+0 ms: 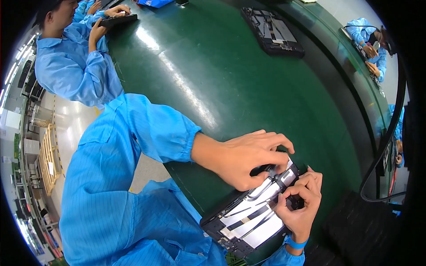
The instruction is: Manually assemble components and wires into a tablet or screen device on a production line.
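Observation:
An opened black tablet-like device [262,231] lies slanted at the near edge of the green table, with silver panels, dark strips and thin cables showing inside. My left hand [248,158] arches over its far end, thumb and index finger bent together at the inner parts there. Whatever they pinch is hidden by the fingers. Along the device's right edge, my right hand [305,201] brings thumb and index finger close together on the inner parts, its other fingers curled. I cannot make out what lies between those fingertips. A blue band [296,242] circles my right wrist.
A second opened device [273,32] lies farther off on the green table [195,80]. At the left, a person in blue [73,66] handles a black device [119,20]. Another person [372,48] works at the far right. A thick black cable [385,148] hangs at the right.

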Motion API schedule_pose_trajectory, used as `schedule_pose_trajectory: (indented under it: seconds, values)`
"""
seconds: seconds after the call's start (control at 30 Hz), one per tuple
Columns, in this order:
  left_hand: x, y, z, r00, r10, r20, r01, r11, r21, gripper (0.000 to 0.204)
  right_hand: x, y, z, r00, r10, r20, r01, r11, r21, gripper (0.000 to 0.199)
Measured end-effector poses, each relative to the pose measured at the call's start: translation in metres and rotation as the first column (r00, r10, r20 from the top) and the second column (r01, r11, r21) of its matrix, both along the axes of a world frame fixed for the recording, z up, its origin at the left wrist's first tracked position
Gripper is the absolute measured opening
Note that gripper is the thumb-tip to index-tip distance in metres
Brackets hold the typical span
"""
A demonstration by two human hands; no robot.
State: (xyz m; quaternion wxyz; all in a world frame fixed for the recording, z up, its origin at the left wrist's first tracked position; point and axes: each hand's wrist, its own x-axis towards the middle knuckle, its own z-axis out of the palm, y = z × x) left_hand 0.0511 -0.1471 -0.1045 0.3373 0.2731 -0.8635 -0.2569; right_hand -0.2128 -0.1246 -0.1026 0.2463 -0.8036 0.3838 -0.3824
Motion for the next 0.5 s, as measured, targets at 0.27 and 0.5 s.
schedule_pose_trajectory:
  seconds: [0.27,0.5]
  values:
    - [0.019,-0.002,0.010,1.000,-0.003,-0.020,-0.002,0.959,-0.283,0.020,0.013,-0.005,0.020,0.996,0.014,-0.083,-0.014,1.000,0.011,0.014]
    - [0.022,0.011,0.014,0.996,0.068,0.064,-0.036,0.913,-0.406,0.026,0.016,-0.007,0.025,0.995,0.022,-0.099,-0.018,0.999,0.034,0.014]
